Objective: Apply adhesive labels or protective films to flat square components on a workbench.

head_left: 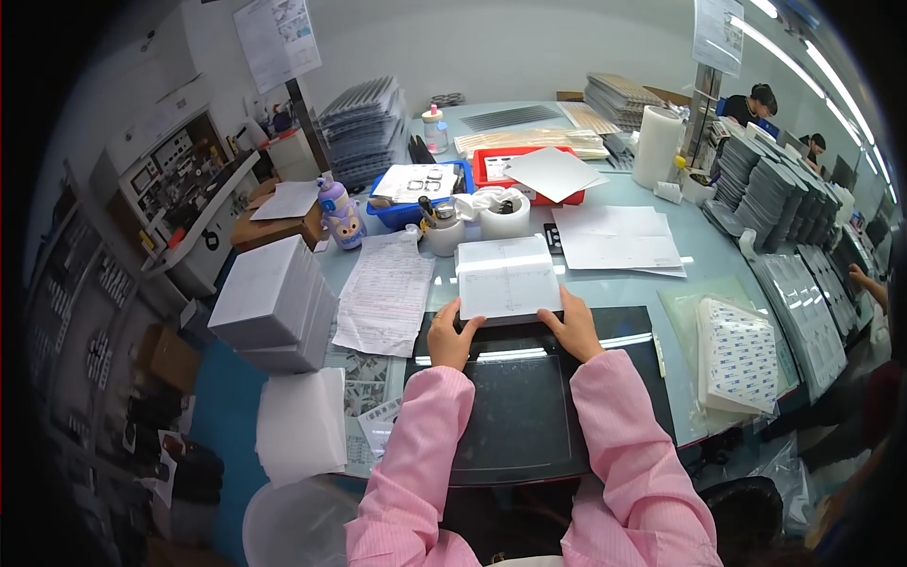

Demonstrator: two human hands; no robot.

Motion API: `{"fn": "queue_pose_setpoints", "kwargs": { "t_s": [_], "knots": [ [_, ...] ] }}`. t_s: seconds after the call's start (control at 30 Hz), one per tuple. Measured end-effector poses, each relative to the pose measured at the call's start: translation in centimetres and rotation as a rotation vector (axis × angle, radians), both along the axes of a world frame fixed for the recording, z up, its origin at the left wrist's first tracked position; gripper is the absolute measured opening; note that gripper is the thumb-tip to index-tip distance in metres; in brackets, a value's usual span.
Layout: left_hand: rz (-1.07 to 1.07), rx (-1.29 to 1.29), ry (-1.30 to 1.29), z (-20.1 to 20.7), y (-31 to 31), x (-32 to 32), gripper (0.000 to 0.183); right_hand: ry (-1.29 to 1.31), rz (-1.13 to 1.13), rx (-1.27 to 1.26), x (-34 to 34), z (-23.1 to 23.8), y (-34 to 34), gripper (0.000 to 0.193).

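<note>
Both my hands grip the near corners of a thick white stack of sheets (510,274), whose top face carries faint thin lines. My left hand (451,336) is closed on its left corner with the thumb along the near edge. At the right corner my right hand (574,326) does the same. Below my hands lies a black mat (515,406) on the table. To the left of the stack rests a handwritten, creased paper sheet (383,293); loose white sheets (619,238) lie to its right.
A tall white block of stacked sheets (274,293) stands at the left, with more paper (300,425) nearer. Farther back are a blue tray (402,215), a red tray (567,197), white tape rolls (505,222) and a purple bottle (340,215). A bagged pile (737,354) sits right.
</note>
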State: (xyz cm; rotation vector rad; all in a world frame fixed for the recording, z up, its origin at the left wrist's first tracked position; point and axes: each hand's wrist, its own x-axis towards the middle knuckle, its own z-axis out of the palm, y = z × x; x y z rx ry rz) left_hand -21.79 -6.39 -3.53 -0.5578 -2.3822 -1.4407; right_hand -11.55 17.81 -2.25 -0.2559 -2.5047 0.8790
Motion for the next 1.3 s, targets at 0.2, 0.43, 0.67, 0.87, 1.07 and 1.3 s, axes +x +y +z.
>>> {"fn": "queue_pose_setpoints", "kwargs": {
  "t_s": [0.2, 0.43, 0.67, 0.87, 1.07, 1.3],
  "knots": [
    [-0.012, 0.005, -0.075, -0.1, -0.2, 0.3, 0.055, 0.069, -0.009, 0.056, 0.0, -0.8, 0.0, 0.062],
    [-0.116, -0.131, 0.205, 6.1, -3.8, 4.6, 0.040, 0.185, -0.109, 0.006, 0.3, -1.6, 1.3, 0.048],
    [0.352, -0.400, 0.603, 17.1, -19.9, 0.1, 0.025, 0.324, -0.031, -0.175, 5.2, 1.3, 0.4, 0.025],
    [0.479, -0.627, 0.203, 19.4, -27.5, -1.2, 0.032, 0.267, 0.029, -0.189, 7.2, 2.0, -1.7, 0.018],
    [0.456, -0.789, 0.187, 20.8, -28.1, -2.4, 0.021, 0.253, 0.070, -0.131, 7.2, 1.9, -1.9, 0.019],
    [0.356, -0.879, 0.245, 21.8, -28.5, -3.7, 0.018, 0.240, 0.086, -0.104, 7.3, 1.9, -1.9, 0.022]
  ]
}}
